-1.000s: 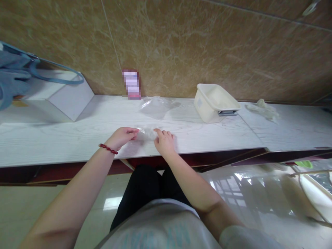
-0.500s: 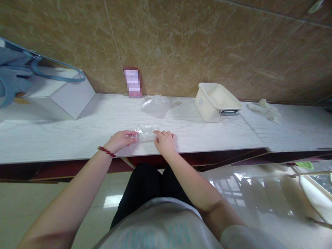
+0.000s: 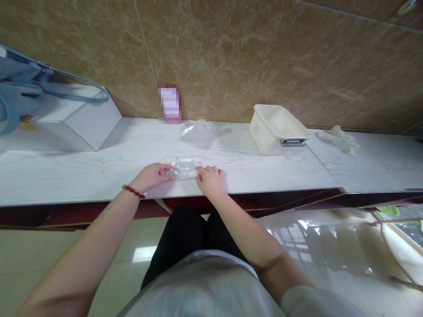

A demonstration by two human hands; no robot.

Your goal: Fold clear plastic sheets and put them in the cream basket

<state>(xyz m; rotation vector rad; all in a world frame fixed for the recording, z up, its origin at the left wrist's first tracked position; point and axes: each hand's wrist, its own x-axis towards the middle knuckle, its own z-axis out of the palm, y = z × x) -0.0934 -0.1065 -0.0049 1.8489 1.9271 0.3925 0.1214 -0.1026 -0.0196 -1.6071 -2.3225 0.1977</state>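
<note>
On the white wood-grain counter lies a small clear plastic bag, flattened and shiny, close to the front edge. My left hand, with a red bead bracelet at the wrist, grips its left end, thumb and fingers closed around bunched plastic. At the other end, my right hand rests low on the counter with curled fingers, its index finger and thumb on the bag's right edge. Whatever may lie under the right palm is hidden. A larger clear plastic sheet or bag lies flat behind both hands.
A cream plastic bin with a grey handle stands right of centre by the wall. Farther right is a crumpled translucent bag. A phone-like blurred object leans against the wall. At left, a white box sits beside a blue bag.
My left hand has shifted slightly left and away from my body, still holding the bag's end. My right hand stays nearly in place. The view has moved very slightly.
</note>
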